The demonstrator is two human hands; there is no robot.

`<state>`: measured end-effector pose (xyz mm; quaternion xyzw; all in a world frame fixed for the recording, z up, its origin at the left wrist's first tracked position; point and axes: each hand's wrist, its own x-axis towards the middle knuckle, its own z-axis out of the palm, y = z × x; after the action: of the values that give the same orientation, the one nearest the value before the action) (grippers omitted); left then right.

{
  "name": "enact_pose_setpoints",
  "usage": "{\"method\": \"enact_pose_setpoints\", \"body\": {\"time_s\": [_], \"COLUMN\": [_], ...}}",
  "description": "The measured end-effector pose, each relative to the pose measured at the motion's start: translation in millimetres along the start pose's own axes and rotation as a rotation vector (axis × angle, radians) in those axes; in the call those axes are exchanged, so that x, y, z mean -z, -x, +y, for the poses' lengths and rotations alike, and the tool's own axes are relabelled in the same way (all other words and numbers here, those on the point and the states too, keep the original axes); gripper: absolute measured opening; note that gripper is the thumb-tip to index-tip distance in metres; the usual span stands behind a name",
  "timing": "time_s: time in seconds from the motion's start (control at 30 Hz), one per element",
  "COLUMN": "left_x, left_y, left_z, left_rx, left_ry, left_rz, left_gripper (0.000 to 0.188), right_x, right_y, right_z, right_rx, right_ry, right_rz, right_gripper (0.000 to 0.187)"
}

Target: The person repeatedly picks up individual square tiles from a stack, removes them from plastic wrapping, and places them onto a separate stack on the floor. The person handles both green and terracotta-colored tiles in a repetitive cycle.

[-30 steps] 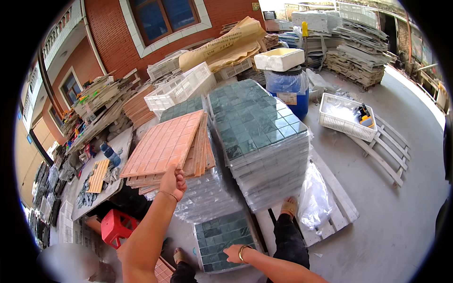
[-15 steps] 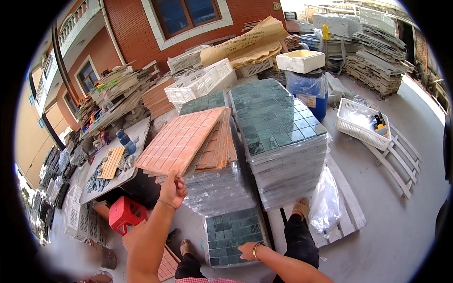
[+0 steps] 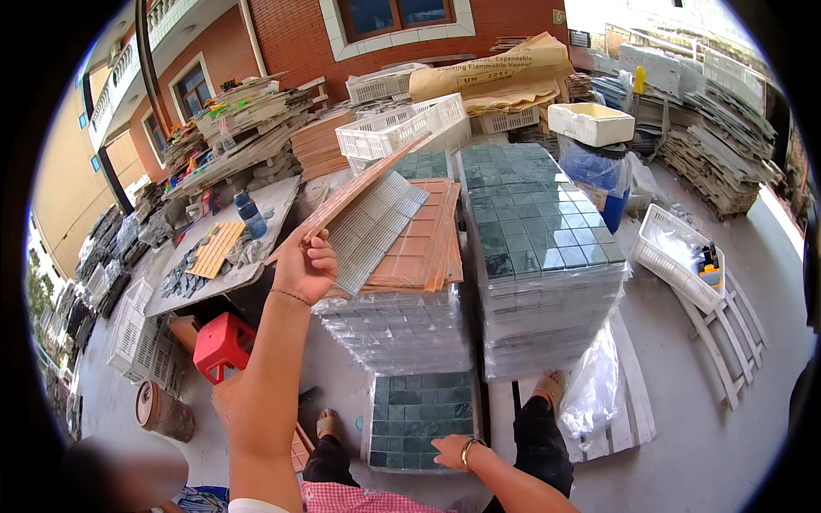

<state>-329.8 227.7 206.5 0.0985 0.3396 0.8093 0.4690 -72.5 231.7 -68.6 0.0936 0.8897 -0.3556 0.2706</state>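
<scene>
My left hand [image 3: 305, 267] is closed on the near edge of an orange gridded tray [image 3: 363, 184], tilted up nearly edge-on. Beneath it a grey mesh-backed tile sheet [image 3: 379, 229] lies askew on more orange gridded trays [image 3: 425, 252]. These rest on a plastic-wrapped stack [image 3: 398, 329]. Lower down, my right hand [image 3: 451, 451], fingers stretched out, is at the right part of a green tile sheet [image 3: 419, 410] on a low pile; whether it presses on the tiles I cannot tell.
To the right stands a taller wrapped stack of green tiles [image 3: 539, 214]. A red stool [image 3: 224, 344] and a brown bucket [image 3: 162, 410] are at left. A plastic bag [image 3: 593, 393] lies on a pallet [image 3: 631, 385]. A blurred head shape [image 3: 128, 474] is at lower left.
The orange tray in my left hand has swung from a flatter tilt to nearly edge-on, exposing the mesh-backed sheet. My right hand stays by the green tiles. The view has shifted left.
</scene>
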Motion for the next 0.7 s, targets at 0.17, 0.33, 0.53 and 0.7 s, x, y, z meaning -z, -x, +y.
{"method": "enact_pose_setpoints", "body": {"time_s": [0.17,0.33,0.53,0.7], "left_x": [30,42,14,38], "left_y": [7,15,2,6], "left_z": [-23,-31,-9,-13], "left_rx": [0.209,0.174,-0.139,0.028], "left_ry": [-0.299,-0.416,-0.182,-0.394], "left_rz": [0.074,0.166,0.076,0.132], "left_gripper": [0.018,0.017,0.022,0.024], "right_x": [-6,-12,-9,-11], "right_y": [-9,-12,-13,-16], "right_z": [1,1,3,9], "right_rx": [0.061,0.059,-0.005,0.093], "right_ry": [-0.013,0.001,0.017,-0.016], "right_rz": [0.079,0.061,-0.084,0.066], "right_gripper": [0.030,0.032,0.047,0.039]}}
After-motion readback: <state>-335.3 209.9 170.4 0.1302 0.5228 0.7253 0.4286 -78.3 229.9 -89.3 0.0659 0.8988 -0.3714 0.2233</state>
